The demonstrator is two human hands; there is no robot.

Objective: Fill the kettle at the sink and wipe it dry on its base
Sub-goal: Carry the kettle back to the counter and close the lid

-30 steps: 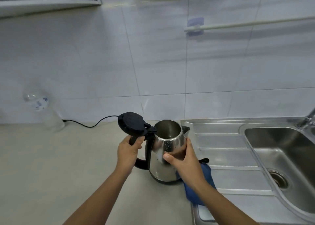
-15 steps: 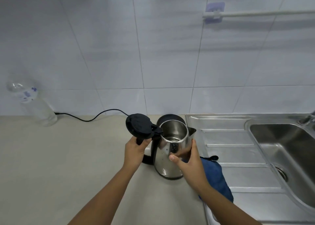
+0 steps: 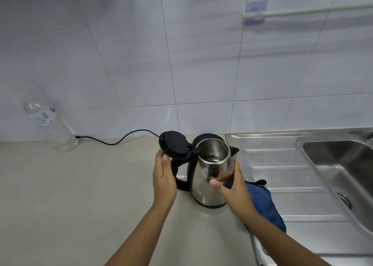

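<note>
Along the right of the view runs the steel sink (image 3: pixel 335 177), its drainboard meeting the pale surface (image 3: pixel 80 185) where the stainless kettle (image 3: pixel 210 177) is held, lid (image 3: pixel 173 145) flipped open. Whether it is just clear of the surface is hard to say. A dark round base (image 3: pixel 207 137) sits just behind it. The left hand (image 3: pixel 163 180) wraps the black handle; the right hand (image 3: pixel 232 185) cups the steel body, a blue cloth (image 3: pixel 264 203) lying beneath that wrist. Slick metal could slip from the cupping palm on the carry to the basin, and the open lid could knock the tap. Since half a second ago the kettle sits slightly more upright, with both holds unchanged.
</note>
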